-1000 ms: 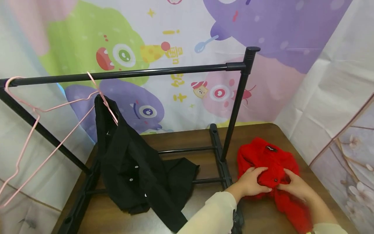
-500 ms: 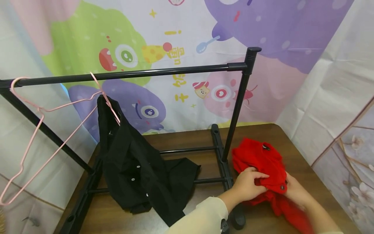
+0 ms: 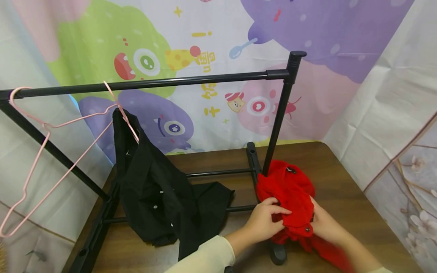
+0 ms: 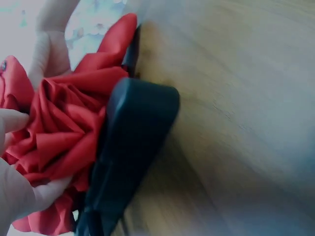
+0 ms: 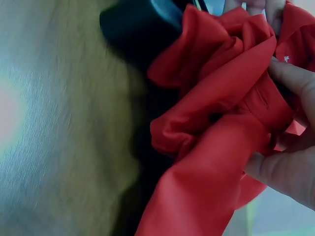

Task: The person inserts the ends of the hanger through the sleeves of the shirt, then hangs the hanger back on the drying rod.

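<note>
A crumpled red shirt (image 3: 290, 193) with a dark label and a button hangs bunched between both hands at the right of the head view. My left hand (image 3: 263, 222) grips its left side, fingers on top and thumb below. On the other side, my right hand (image 3: 326, 223) holds the cloth near the button, with much of its fingers hidden in the head view. The right wrist view shows that thumb and finger pinching the red shirt (image 5: 216, 123). A loose red sleeve trails below the right forearm, blurred.
A black garment rack (image 3: 191, 81) stands on the brown wooden table (image 3: 345, 189); its right foot (image 4: 142, 113) is close to the red cloth. Pink hangers hang from the rail, and a black shirt (image 3: 150, 174) droops from one. A cartoon-printed curtain (image 3: 211, 41) forms the backdrop.
Both hands have carried the red shirt left, to the rack's right post. The right hand has shifted to the shirt's side near the button. The black shirt stays on its hanger.
</note>
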The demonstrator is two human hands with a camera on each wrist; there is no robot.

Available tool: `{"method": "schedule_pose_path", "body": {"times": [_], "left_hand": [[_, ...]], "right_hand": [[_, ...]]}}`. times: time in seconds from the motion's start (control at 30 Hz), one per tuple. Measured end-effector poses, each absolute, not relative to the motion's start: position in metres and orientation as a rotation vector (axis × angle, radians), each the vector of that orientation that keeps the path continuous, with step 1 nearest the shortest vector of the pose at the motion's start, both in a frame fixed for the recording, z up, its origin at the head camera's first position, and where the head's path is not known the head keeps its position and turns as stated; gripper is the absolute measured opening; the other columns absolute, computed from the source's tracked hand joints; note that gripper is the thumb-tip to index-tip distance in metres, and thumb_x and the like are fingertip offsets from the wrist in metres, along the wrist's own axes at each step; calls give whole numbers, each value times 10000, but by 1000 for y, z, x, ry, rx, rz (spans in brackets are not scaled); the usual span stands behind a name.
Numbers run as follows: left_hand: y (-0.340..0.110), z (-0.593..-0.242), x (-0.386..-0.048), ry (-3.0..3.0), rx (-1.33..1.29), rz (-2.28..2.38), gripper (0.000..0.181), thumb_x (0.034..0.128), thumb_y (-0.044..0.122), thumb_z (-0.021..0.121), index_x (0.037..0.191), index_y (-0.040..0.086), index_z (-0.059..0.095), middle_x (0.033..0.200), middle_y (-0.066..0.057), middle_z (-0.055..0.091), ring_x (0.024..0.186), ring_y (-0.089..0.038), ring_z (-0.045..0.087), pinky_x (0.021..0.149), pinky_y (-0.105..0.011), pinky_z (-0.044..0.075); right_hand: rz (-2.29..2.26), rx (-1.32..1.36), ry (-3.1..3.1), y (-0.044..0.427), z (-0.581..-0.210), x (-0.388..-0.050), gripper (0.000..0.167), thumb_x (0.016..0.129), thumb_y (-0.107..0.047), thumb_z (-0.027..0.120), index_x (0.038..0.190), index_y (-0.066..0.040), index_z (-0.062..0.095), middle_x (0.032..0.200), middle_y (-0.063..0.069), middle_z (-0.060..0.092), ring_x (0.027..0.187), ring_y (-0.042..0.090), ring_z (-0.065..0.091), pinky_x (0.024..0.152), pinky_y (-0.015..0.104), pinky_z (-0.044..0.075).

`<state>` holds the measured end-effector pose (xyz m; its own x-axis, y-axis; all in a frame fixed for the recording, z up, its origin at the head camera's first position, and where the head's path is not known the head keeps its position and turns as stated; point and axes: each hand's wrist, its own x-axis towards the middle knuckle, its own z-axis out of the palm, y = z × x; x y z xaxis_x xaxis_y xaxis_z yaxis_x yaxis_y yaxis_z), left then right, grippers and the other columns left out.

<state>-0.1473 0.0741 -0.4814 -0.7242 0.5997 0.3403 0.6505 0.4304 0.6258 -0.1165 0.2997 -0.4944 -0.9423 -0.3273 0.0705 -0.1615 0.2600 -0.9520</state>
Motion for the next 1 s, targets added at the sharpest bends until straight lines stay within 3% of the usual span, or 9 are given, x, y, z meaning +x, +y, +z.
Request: {"method": "schedule_pose_path", "body": {"times": [0.1,0.23,0.53,0.67,0.87,1.0], "left_hand": [[56,-485,-147,-2540,-1062,-1367,244,767,50,747,995,133,774,1117,-30,617,1052,-98,566,896,-203,460],[31,-489,-149,-2479,-963,-1593,189,750,18,752,928,82,746,1082,-23,623,1051,-110,566,910,-231,466],[-37,-493,-155,-2482,-807,-1732,152,738,24,773,870,71,712,1065,-50,641,1160,-268,540,999,-356,437],[-58,-497,-157,-2519,-758,-1704,171,726,-2,767,857,88,704,1039,-37,640,1167,-273,542,1034,-385,405],[-84,-499,-163,-2490,-769,-1494,222,674,-26,762,871,63,709,973,-23,652,985,-174,595,889,-299,483],[-106,-498,-166,-2441,-796,-1399,288,634,-68,740,892,58,722,950,-23,669,921,-135,600,811,-279,503]], "right_hand": [[-1638,-543,2510,283,-485,-121,795,749,75,732,1429,-39,336,1264,210,541,1051,93,574,829,259,502],[-1417,-645,2673,259,-475,-129,782,688,65,759,1374,-109,427,1233,63,587,1097,112,539,901,267,460],[-1150,-855,2656,195,-465,-156,635,782,-171,803,1321,-149,469,1211,-30,584,1141,167,562,966,410,462],[-1072,-913,2617,175,-463,-165,602,793,-150,782,1310,-131,473,1212,-15,567,1144,180,554,972,425,453],[-878,-904,2575,152,-452,-183,701,836,-189,762,1404,21,410,1382,174,486,1292,325,456,1059,489,369],[-827,-881,2514,133,-444,-192,735,867,-229,741,1449,19,366,1465,202,406,1358,347,379,1098,494,319]]}}
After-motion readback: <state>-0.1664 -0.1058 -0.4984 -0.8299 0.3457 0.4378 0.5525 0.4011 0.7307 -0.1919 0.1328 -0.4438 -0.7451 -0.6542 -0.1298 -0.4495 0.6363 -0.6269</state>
